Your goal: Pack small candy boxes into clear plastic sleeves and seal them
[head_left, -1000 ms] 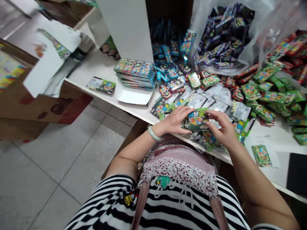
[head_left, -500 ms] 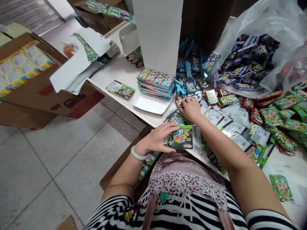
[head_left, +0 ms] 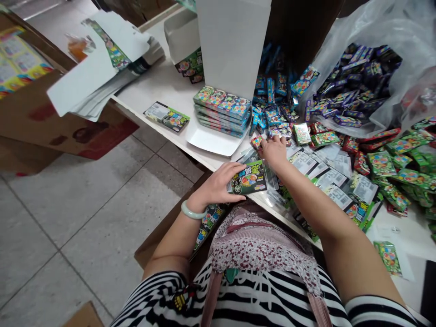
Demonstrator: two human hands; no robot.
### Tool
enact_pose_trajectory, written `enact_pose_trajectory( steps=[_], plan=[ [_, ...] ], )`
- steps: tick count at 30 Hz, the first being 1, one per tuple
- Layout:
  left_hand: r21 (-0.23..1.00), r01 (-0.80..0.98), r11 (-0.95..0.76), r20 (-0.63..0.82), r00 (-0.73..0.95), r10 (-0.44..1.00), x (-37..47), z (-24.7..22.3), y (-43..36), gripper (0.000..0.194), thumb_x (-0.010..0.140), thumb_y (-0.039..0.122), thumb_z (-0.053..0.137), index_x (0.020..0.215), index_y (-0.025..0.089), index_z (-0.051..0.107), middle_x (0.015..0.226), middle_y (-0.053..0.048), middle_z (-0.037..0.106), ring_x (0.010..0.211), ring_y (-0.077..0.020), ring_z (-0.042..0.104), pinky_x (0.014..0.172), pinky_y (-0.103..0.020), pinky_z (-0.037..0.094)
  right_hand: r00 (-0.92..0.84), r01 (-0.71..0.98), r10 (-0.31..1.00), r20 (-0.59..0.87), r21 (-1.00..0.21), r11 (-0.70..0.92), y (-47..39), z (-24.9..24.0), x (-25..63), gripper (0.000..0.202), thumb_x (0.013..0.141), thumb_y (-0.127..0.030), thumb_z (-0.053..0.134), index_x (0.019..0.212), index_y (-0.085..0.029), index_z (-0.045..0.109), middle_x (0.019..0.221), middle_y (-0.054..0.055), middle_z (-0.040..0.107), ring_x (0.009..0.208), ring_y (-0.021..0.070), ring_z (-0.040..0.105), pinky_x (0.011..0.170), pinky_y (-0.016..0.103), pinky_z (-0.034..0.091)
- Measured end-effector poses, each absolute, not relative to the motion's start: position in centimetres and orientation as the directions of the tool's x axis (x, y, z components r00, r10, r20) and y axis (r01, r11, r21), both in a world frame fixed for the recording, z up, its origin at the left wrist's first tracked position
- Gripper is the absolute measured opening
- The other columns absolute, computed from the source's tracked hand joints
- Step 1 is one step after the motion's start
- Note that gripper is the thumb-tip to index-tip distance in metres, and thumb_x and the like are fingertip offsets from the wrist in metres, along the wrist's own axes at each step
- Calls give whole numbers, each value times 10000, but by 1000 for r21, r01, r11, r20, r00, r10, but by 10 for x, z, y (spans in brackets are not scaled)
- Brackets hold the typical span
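My left hand grips the left side of a flat black-and-green printed packet, thumb below and fingers above. A clear plastic edge sticks out on the packet's right side. Just beyond it, my right hand has its fingers bent down at a small red printed box on the table; the fingertips are partly hidden. A purple-black small box lies right behind those fingers. Under my right forearm are overlapping black-and-green packets with white barcode labels.
A white open carton holds a stack of colourful packs. One packet lies left of it. Blue boxes, a plastic bag of purple boxes and green boxes spread across the back and right. Below the table edge stands a cardboard box.
My left hand and its packet have moved slightly up and left in the view. My right hand stays by the small red box, more of which now shows. The camera view has shifted a little.
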State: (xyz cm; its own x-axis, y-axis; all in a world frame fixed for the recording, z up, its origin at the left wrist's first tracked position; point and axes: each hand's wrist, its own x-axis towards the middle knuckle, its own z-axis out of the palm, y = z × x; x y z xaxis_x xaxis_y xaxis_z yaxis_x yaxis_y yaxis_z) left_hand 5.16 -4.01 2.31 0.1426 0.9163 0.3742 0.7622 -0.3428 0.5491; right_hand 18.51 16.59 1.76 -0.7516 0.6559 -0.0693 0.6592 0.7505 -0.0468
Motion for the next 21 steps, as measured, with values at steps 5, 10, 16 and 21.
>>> enact_pose_trajectory(
  steps=[5, 10, 16, 21],
  plan=[
    [519, 804, -291, 407, 67, 911, 51, 24, -40, 902, 761, 592, 752, 1500, 256, 360, 1344, -157, 563, 1231, -337, 574, 1025, -569, 526, -656, 709, 755, -26, -366, 603, 184, 23, 208, 328, 826, -264, 668, 1140, -169, 678, 1111, 148, 691, 1040, 321, 591, 907, 447, 433],
    [495, 824, -276, 440, 36, 897, 57, 20, -29, 894, 769, 589, 745, 1501, 253, 358, 1360, -157, 545, 1247, -339, 552, 1041, -571, 507, -606, 339, 795, 32, -894, 294, 188, 41, 282, 471, 799, -351, 698, 1244, -252, 579, 951, 30, 658, 775, 200, 631, 709, 357, 544],
    [446, 801, -400, 465, 175, 868, 84, 18, 3, 951, 764, 622, 732, 1530, 297, 270, 1352, -141, 536, 1235, -341, 554, 1032, -602, 495, -553, 177, 827, 105, -955, 240, 147, 70, 337, 536, 815, -452, 720, 1288, -366, 482, 989, 2, 595, 608, 130, 589, 542, 301, 538],
    [403, 813, -421, 486, 200, 851, 96, 20, 14, 956, 761, 635, 730, 1529, 285, 283, 1353, -146, 531, 1236, -351, 550, 1032, -599, 484, -594, 256, 804, 19, -944, 211, 130, 73, 353, 441, 850, -384, 690, 1244, -327, 502, 925, -6, 601, 624, 140, 620, 556, 306, 522]
  ],
)
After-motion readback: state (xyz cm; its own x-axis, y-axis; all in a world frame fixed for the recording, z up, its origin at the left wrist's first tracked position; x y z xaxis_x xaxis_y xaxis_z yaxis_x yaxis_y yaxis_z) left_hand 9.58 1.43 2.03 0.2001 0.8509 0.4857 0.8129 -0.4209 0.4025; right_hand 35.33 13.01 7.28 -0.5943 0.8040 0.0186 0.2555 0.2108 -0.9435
